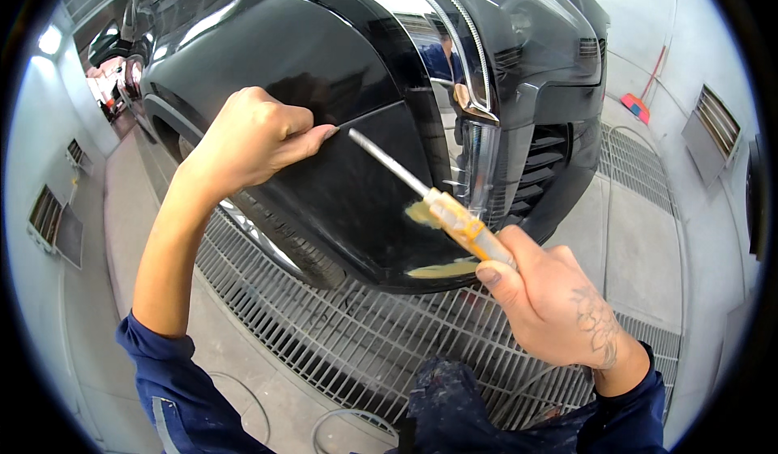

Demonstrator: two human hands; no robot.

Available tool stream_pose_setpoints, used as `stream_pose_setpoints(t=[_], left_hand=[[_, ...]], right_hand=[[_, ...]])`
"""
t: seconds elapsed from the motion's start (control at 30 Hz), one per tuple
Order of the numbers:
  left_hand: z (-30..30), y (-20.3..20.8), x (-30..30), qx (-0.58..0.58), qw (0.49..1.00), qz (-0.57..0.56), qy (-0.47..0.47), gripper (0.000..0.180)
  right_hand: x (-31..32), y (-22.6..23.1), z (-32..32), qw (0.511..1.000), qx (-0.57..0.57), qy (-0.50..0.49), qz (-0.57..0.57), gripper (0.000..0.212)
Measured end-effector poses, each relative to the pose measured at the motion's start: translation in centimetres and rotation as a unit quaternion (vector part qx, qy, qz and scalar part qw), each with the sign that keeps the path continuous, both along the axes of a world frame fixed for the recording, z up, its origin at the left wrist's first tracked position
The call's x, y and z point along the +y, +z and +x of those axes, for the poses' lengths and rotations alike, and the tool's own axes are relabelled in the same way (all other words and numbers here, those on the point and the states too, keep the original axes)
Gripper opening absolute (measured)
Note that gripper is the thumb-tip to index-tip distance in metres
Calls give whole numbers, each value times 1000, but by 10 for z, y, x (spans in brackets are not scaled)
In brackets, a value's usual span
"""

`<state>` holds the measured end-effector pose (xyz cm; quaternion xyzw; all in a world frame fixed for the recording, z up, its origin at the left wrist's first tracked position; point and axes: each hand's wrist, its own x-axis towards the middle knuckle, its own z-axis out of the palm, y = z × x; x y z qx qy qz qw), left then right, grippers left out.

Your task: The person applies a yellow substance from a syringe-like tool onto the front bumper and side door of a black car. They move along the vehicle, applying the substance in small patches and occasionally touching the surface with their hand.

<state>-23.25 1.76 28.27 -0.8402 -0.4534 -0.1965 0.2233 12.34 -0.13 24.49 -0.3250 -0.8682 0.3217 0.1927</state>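
My right hand is wrapped round the yellow and clear handle of a screwdriver. Its metal shaft points up and left, with the tip in front of the black bumper corner, close to the seam below the fender. My left hand is closed, thumb and fingers pressed together beside that seam. What those fingers pinch, if anything, is too small to make out. Two yellowish filler patches, one of them an elongated smear, mark the lower bumper, partly behind the screwdriver.
Under the car's front runs a metal floor grating, with the front tyre above it. A clear headlamp and a chrome strip border the bumper panel. Hoses lie on the floor. Against the right wall stands a red broom.
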Motion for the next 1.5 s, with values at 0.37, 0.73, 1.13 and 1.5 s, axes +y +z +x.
stream_pose_setpoints(t=[0.37,0.73,1.13,1.5], left_hand=[[24,21,20,35,999,-6,-32,40],[6,9,7,6,1000,10,15,34],[55,31,31,34,999,18,18,41],[-12,-2,-25,-20,992,-34,121,37]], right_hand=[[0,4,13,999,0,-44,-13,30],[2,-2,22,1000,-5,-28,-2,27],[-3,-2,33,998,-2,-64,-9,28],[-2,3,29,994,32,-107,11,29]])
